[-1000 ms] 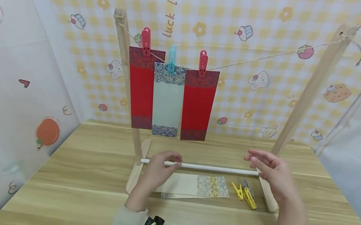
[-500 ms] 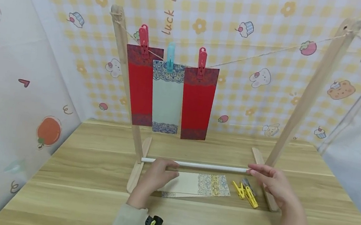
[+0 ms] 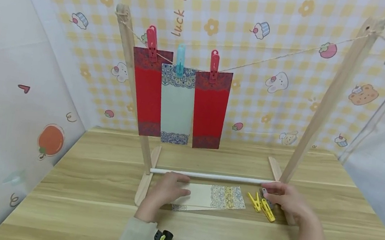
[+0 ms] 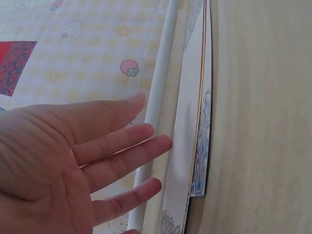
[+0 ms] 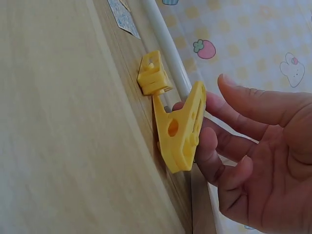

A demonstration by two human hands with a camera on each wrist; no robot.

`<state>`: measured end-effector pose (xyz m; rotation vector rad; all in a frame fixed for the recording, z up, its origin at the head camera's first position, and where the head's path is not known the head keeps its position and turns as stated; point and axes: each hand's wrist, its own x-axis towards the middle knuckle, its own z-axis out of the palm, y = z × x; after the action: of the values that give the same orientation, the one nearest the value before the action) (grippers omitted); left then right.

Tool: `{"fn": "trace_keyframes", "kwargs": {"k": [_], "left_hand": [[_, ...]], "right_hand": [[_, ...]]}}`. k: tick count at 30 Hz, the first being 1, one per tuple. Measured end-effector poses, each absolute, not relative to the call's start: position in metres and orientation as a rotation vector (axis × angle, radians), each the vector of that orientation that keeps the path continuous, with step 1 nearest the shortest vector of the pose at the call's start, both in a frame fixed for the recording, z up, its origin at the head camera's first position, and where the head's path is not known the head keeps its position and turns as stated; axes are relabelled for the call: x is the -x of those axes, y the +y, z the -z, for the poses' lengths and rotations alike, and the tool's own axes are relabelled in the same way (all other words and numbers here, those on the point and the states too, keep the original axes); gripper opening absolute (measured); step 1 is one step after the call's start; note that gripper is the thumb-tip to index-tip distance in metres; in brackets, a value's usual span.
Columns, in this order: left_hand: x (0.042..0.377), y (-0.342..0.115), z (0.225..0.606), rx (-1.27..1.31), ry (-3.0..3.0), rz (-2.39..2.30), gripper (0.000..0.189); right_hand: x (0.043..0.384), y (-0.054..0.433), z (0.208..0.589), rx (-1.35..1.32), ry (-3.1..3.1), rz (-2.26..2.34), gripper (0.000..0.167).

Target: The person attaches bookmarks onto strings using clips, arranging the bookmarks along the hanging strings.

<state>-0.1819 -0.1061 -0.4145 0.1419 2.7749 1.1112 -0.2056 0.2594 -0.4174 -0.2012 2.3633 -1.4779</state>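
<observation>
My left hand (image 3: 168, 189) hovers over the left part of a cream patterned card (image 3: 199, 195), fingers spread and relaxed, holding nothing. A second card (image 3: 181, 207) lies partly under the first. My right hand (image 3: 289, 200) is down at several clothespins, its fingers bent around the far side of a grey clothespin (image 3: 264, 191). Two yellow clothespins (image 3: 268, 211) lie beside it. In the right wrist view the thumb stands apart from the fingers, which reach behind the nearer yellow clothespin (image 5: 178, 134) and hide most of the grey one.
A wooden frame with a left post (image 3: 126, 40), a right post (image 3: 332, 97) and a white crossbar (image 3: 228, 178) stands on the table. From its string (image 3: 276, 58) hang a red card (image 3: 149, 94), a pale card (image 3: 177, 110) and another red card (image 3: 209, 110), each clipped by a clothespin.
My right hand has come down from beside the crossbar's right end to the clothespins. The left hand has lowered slightly over the cards.
</observation>
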Motion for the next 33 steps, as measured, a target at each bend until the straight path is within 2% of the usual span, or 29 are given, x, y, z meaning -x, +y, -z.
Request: {"fn": "trace_keyframes", "kwargs": {"k": [7, 14, 20, 28, 33], "left_hand": [[0.1788, -0.1056, 0.4124, -0.219, 2.801, -1.052, 0.04], [0.1753, -0.1066, 0.4113, -0.239, 2.835, -0.871, 0.052], [0.1731, -0.1045, 0.4125, -0.291, 2.838, -0.787, 0.056], [0.172, -0.1007, 0.4134, -0.338, 2.853, -0.599, 0.069], [0.1716, -0.0991, 0.4135, -0.347, 2.858, -0.564, 0.073]], "right_hand": [[0.2065, 0.2573, 0.4185, 0.253, 2.443, 1.376, 0.04], [0.2051, 0.2588, 0.417, 0.11, 2.569, 1.284, 0.022], [0.2039, 0.2614, 0.4178, 0.038, 2.571, 1.288, 0.016], [0.202, 0.2603, 0.4186, 0.224, 2.624, 1.227, 0.009], [0.2009, 0.2589, 0.4167, 0.25, 2.604, 1.25, 0.009]]}}
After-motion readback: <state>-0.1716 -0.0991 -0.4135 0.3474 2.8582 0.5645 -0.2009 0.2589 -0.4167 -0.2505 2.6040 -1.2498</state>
